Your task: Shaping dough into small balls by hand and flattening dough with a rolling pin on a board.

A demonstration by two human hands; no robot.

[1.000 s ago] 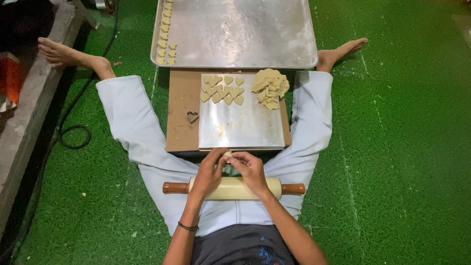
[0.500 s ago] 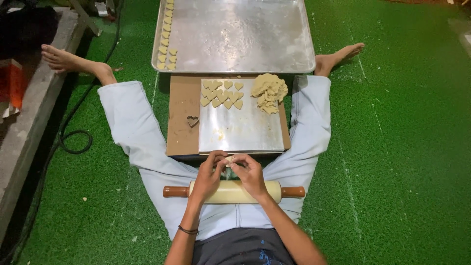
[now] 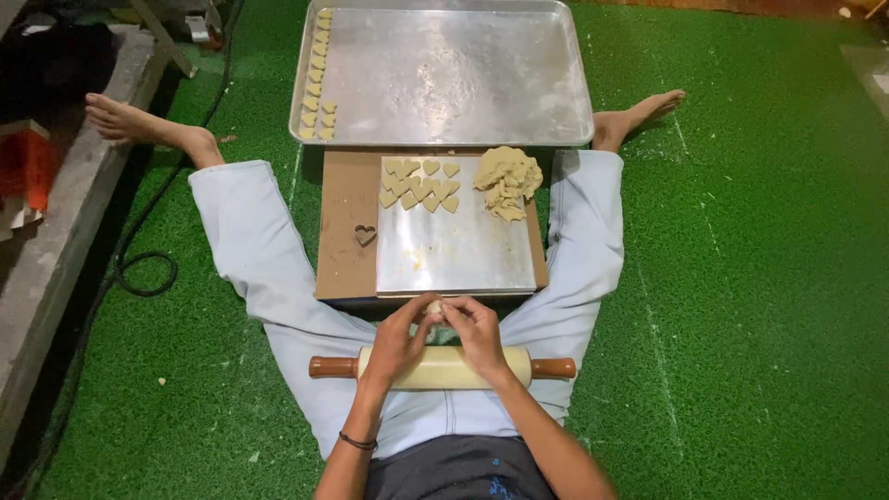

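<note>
Left hand and right hand pinch a small pale dough lump together, over green artificial turf floor, grey concrete ledge left.

We see the rolling pin across the lap, both hands above it, nearer the board. On the board: metal sheet right, heart cutter left. Cut hearts and dough scraps occupy the sheet's far end. Baking tray lies beyond.
</note>
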